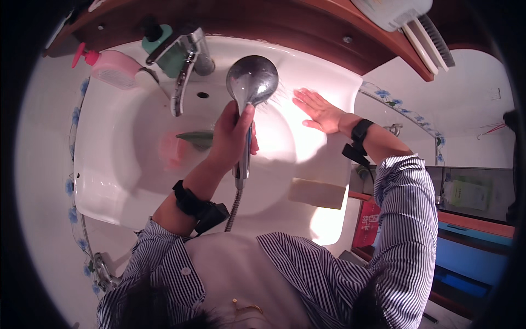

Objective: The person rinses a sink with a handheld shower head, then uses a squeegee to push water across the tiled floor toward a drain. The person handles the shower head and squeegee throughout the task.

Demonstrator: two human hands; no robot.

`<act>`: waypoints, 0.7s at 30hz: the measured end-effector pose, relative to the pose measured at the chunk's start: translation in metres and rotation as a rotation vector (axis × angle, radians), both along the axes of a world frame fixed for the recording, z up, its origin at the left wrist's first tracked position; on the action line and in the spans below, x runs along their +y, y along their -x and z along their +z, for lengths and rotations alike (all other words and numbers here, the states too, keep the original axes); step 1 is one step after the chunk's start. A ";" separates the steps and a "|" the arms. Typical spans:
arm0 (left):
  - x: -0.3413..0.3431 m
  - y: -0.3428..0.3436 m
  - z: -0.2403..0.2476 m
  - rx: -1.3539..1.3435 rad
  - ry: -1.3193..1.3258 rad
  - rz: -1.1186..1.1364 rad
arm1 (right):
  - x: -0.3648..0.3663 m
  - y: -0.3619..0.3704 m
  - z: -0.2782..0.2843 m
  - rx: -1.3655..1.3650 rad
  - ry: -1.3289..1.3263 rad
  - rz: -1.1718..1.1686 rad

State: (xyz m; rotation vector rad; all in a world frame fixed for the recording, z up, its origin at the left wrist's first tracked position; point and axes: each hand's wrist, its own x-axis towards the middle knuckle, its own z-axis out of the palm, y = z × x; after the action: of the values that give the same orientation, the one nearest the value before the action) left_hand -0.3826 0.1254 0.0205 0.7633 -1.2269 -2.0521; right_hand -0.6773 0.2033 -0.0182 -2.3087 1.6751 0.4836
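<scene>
My left hand (230,134) is wrapped round the handle of a chrome hand shower (253,79), its round head tilted up over the white washbasin (219,211). Thin streaks of water show beside the shower head on the right. A metal hose (235,208) runs down from the handle. Over the basin's bright right side, my right hand (321,112) is open, fingers stretched out, holding nothing; whether it touches the surface I cannot tell. In the bowl, partly behind my left hand, are a green leaf-shaped thing (196,139) and a blurry pink patch (172,149).
A chrome faucet (186,71) stands at the back, beside a green pump bottle (164,46) and a pink pump bottle (115,68). A beige rectangular piece (318,193) lies on the right rim. Above hangs a brown shelf (263,22) with brushes (427,44).
</scene>
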 end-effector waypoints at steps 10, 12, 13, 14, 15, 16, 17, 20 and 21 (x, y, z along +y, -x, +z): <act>0.017 0.032 -0.002 0.012 -0.025 0.043 | 0.045 -0.026 0.013 -0.130 -0.175 0.085; 0.016 0.031 -0.001 -0.001 -0.041 0.055 | 0.041 -0.024 0.012 -0.179 -0.058 0.086; 0.016 0.031 -0.001 -0.004 -0.032 0.055 | 0.032 -0.023 0.009 -0.205 -0.020 0.087; 0.016 0.032 -0.001 -0.012 -0.033 0.060 | 0.021 -0.022 0.003 -0.156 0.026 0.066; 0.017 0.033 -0.001 -0.025 -0.042 0.060 | 0.005 -0.022 -0.006 -0.148 0.071 0.052; 0.019 0.034 -0.001 -0.021 -0.043 0.063 | -0.011 -0.021 -0.015 -0.195 0.173 0.073; 0.020 0.036 -0.002 -0.019 -0.051 0.067 | -0.024 -0.022 -0.021 -0.112 0.124 0.029; 0.024 0.038 -0.005 -0.092 -0.018 0.063 | -0.038 -0.025 -0.028 -0.049 0.137 0.023; 0.025 0.039 -0.006 -0.125 0.002 0.061 | -0.031 -0.026 -0.024 -0.034 0.141 0.038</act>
State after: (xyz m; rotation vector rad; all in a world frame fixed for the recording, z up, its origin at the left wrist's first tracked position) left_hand -0.4212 0.1506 0.0143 0.9293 -1.2578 -1.9794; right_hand -0.6515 0.1722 -0.0426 -2.4369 1.7038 0.3412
